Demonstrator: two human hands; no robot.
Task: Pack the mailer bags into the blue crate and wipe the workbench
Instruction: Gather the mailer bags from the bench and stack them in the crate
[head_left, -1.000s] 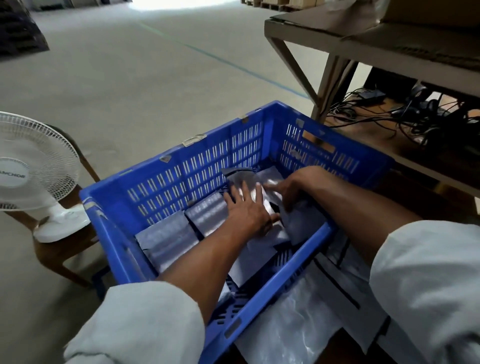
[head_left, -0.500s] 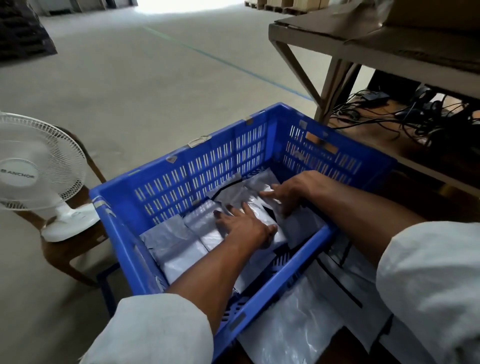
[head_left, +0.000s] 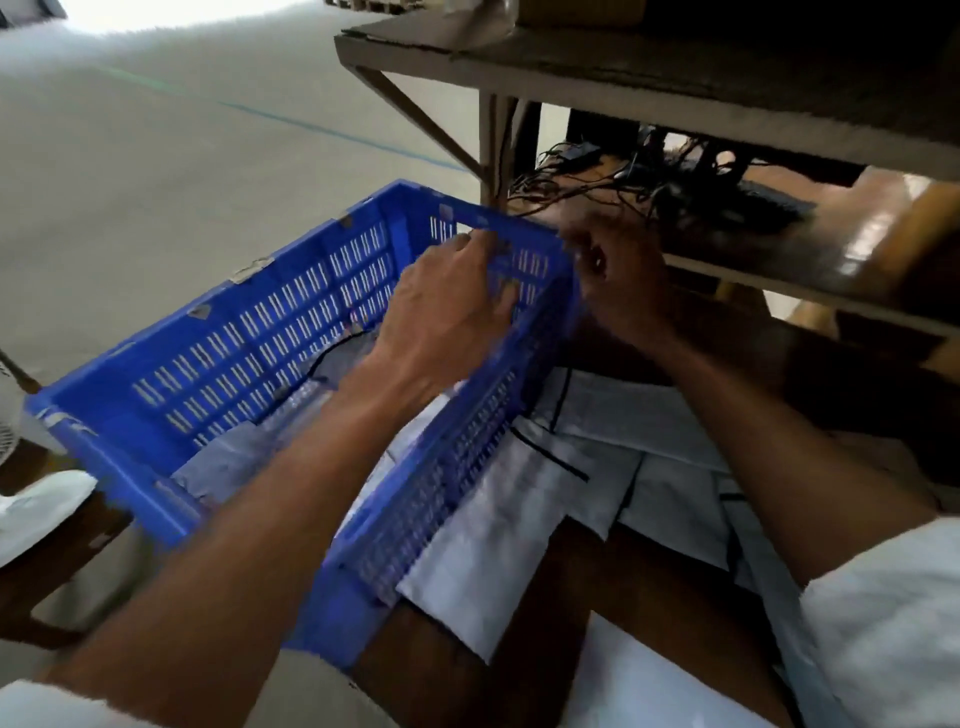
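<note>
Far left, cut by the frame edge: white table fan (head_left: 31, 499) on a wooden stool; centre-left, blue crate (head_left: 249, 364), slatted walls, grey mailer bags (head_left: 228, 462) lying flat on its floor. Centre: left hand (head_left: 447, 317) over the crate's far end, fingers loosely spread, holding nothing visible; just right, right hand (head_left: 621, 275) at the far right corner, blurred, grip cannot be told. Right, near: loose mailer bags (head_left: 519, 519) overlapping on the brown workbench (head_left: 561, 613) beside the crate; best gathered into one squared stack and laid flat inside, keeping the wiping surface free.
</note>
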